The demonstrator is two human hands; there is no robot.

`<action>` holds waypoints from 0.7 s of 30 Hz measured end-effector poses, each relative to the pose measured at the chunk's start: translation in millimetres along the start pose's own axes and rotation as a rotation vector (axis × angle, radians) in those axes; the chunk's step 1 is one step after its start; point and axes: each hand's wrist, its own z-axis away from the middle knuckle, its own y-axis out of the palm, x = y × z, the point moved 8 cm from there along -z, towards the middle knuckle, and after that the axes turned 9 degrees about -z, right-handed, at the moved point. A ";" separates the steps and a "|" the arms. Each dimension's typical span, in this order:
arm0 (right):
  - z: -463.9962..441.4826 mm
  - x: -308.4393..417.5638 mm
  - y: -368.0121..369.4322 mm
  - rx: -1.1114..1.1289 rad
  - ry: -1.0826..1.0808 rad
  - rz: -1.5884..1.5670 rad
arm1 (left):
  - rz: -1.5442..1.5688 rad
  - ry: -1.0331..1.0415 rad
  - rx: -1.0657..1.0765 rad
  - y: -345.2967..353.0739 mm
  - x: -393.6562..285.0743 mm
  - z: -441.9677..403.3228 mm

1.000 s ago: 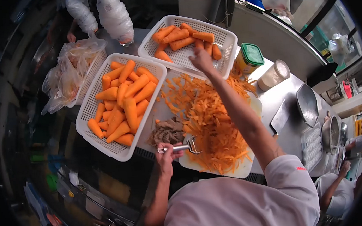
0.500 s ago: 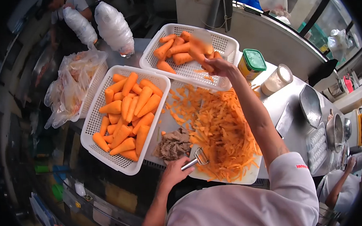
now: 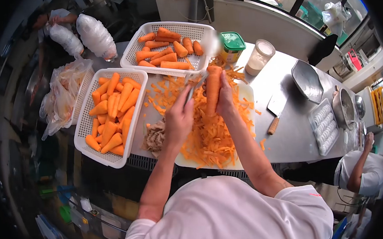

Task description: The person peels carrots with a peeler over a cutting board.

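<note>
My left hand [image 3: 180, 118] is closed round the handle of a metal peeler [image 3: 190, 93], whose head is blurred close to the carrot. In my right hand [image 3: 225, 95] an orange carrot [image 3: 213, 92] stands nearly upright, thick end up. Both hands are above a heap of carrot peelings [image 3: 208, 140] on a white cutting board [image 3: 247, 94]. Smooth, bright carrots [image 3: 111, 102] fill the white basket [image 3: 80, 133] on the left. Duller, rougher carrots [image 3: 163, 53] lie in the far basket [image 3: 126, 57]. A crumpled brown cloth [image 3: 155, 137] rests beside the peelings.
A cleaver [image 3: 277, 105] with a wooden handle lies on the steel table [image 3: 289, 144] to the right. Beyond it are a green-lidded tub [image 3: 232, 42], a clear jar [image 3: 260, 56], a dark tray [image 3: 307, 81] and an egg-like tray pack [image 3: 323, 126]. Other people stand at both sides.
My right hand has come back from the far basket with a carrot, to above the peelings. My left hand has risen with the peeler to the carrot. The view has shifted.
</note>
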 end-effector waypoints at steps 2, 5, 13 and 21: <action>6.3 5.1 -5.5 -0.051 -0.044 -0.033 | -0.055 -0.004 0.024 40.5 -7.9 -9.6; 11.4 33.2 -11.2 -0.112 -0.164 -0.102 | -0.156 0.003 0.118 55.4 -32.7 17.3; 23.4 81.0 -61.5 -0.038 -0.243 -0.094 | -0.145 -0.024 0.175 38.4 -63.1 58.8; 32.6 55.7 -68.9 -0.103 -0.155 -0.097 | -0.249 0.051 0.212 71.3 -58.0 84.3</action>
